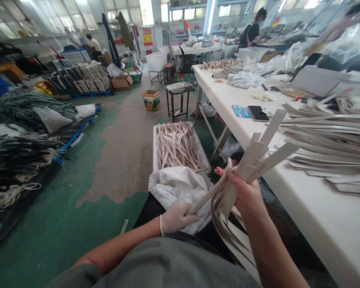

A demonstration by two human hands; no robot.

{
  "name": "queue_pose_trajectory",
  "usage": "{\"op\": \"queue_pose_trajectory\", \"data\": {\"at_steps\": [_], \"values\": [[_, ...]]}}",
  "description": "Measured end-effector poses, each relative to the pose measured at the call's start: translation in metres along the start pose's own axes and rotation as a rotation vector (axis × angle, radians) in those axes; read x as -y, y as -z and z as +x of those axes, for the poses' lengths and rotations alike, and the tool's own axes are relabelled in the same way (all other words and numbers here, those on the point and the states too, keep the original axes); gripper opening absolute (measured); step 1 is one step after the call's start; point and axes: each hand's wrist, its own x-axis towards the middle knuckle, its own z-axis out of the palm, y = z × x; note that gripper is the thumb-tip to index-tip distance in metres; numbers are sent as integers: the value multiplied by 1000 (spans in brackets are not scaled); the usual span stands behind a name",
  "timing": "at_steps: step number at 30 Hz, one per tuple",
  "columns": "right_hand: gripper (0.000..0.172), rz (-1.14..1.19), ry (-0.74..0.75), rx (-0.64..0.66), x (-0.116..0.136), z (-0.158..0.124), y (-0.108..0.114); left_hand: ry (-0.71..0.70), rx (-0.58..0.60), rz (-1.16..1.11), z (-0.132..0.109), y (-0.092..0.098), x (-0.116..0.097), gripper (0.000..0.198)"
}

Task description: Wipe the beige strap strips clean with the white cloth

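My right hand (243, 190), bare, is wrapped round a bundle of flat off-white straps (249, 160). Their ends fan out above the fist, and their lengths curve down past my lap. In a white glove, my left hand (178, 218) grips one strap (208, 196) that slants up to the right hand. A white plastic sack (180, 184) lies over my lap beneath the hands. Just beyond it, a white crate (154, 148) holds many narrow pale strips (178, 146). More flat straps (333, 148) are piled on the table to the right.
The long white table (315, 208) runs along my right side, bearing a phone (258, 113), a blue packet (241, 111) and plastic bags. Ahead are a small black stool (178, 102) and a cardboard box (151, 100). Bundled cords (21, 160) lie on the left. Several people work farther back.
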Motion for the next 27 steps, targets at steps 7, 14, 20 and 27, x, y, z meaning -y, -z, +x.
{"op": "queue_pose_trajectory", "data": {"at_steps": [7, 14, 20, 27], "values": [[36, -210, 12, -181, -29, 2, 53, 141, -226, -433, -4, 29, 12, 35], [51, -202, -141, -573, -49, -17, 117, -219, -675, -740, 11, 123, -52, 28], [55, -329, -183, -561, -74, -31, 136, -198, -589, -226, 56, 191, -128, 38], [55, -399, -288, -487, -90, -22, 148, -371, -685, 200, 178, 244, -199, 44]]}}
